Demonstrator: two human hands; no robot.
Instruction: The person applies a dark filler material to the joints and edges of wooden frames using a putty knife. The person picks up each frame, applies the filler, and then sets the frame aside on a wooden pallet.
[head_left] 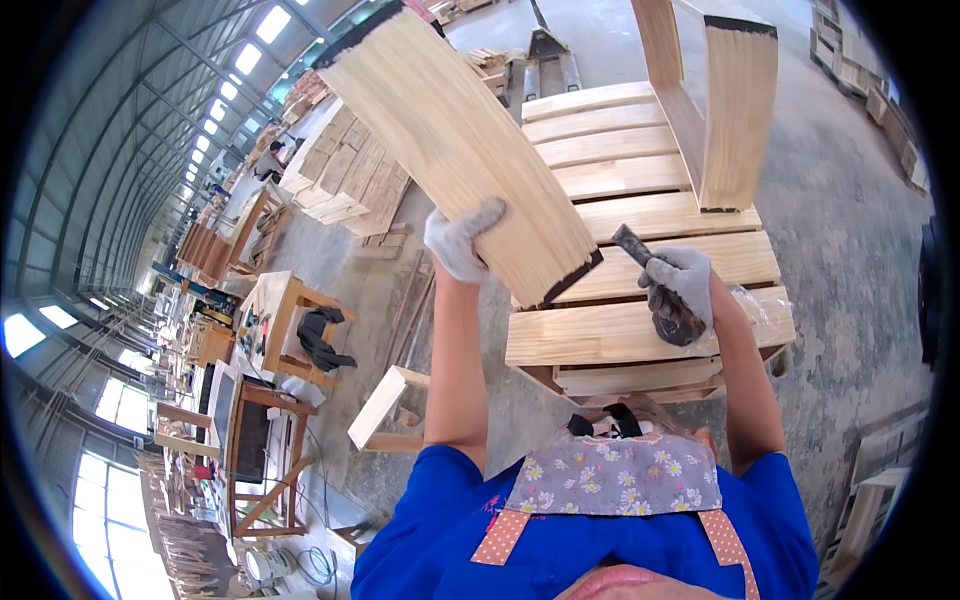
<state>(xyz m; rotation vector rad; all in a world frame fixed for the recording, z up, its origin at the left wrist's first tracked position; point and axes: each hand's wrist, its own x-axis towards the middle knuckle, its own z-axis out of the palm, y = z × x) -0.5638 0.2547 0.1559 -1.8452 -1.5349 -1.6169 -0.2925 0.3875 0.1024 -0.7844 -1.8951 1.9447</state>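
My left hand (pixel 464 238), in a pale grey work glove, grips a long pale wooden board (pixel 455 150) by its near-left edge. The board is tilted over the bench, with black coating along both short ends. In my right hand (pixel 684 290), also gloved, is a dark, stained paintbrush (pixel 630 244); its flat end points left toward the board's near black end, a small gap apart. Dark stains cover this glove's fingers. Below both hands lies a slatted wooden stand (pixel 640 333). A wooden frame (pixel 738 120) with black edges stands upright on its far right.
A stack of boards (pixel 345 170) sits at the far left, with a pallet jack (pixel 545 55) beyond the stand. A workbench (pixel 280 320) with a dark cloth (pixel 318 338) is on the left. A small wooden frame (pixel 385 410) lies on the concrete floor near my left arm.
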